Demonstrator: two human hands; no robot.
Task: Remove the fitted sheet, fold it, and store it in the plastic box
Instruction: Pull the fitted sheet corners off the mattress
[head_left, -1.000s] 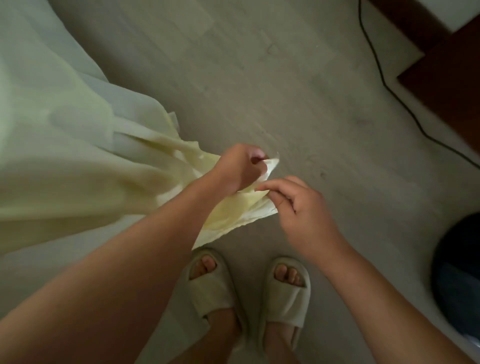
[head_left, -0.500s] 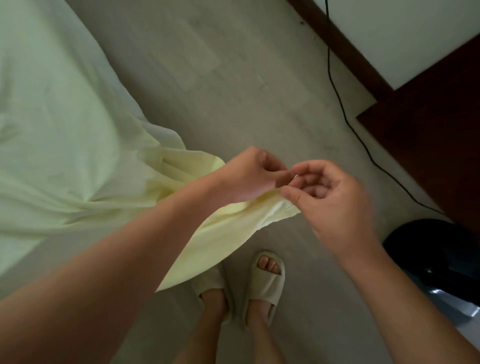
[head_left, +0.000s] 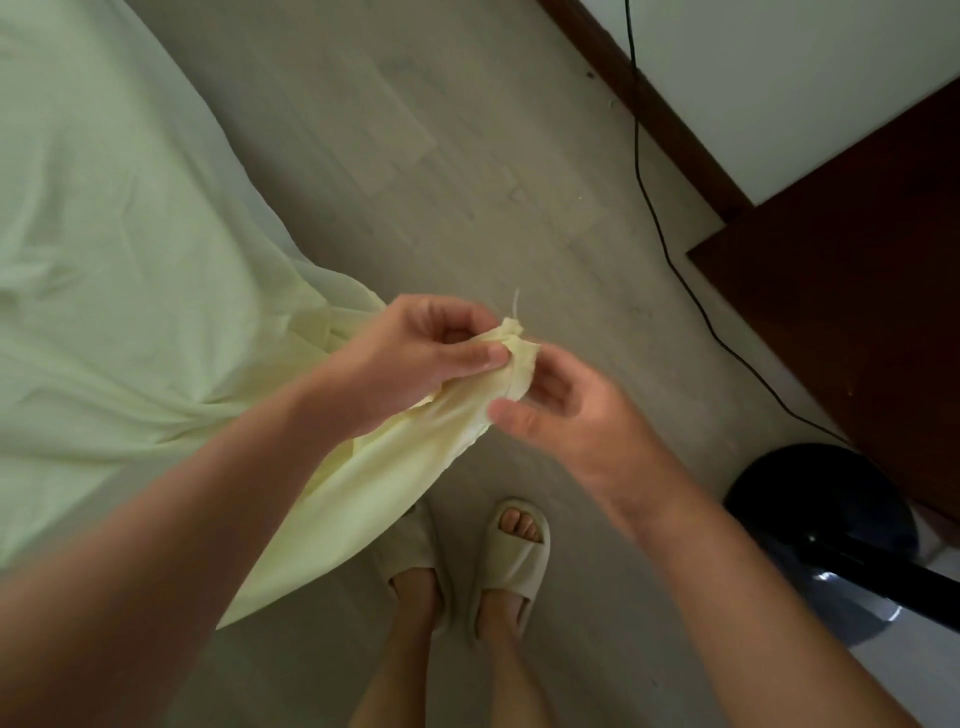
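The pale yellow fitted sheet (head_left: 130, 270) lies spread wide on the left, with one long strip pulled out over the floor (head_left: 415, 156). The left hand (head_left: 415, 358) pinches that strip between thumb and curled fingers, and the right hand (head_left: 566, 415) curls its fingers under the sheet corner (head_left: 514, 358), which was flat and low a moment ago and is now bunched into a little tip. I think the corner is found and folding can start; the strip runs from bottom left to top right, tip pointing toward the black cable (head_left: 670, 262).
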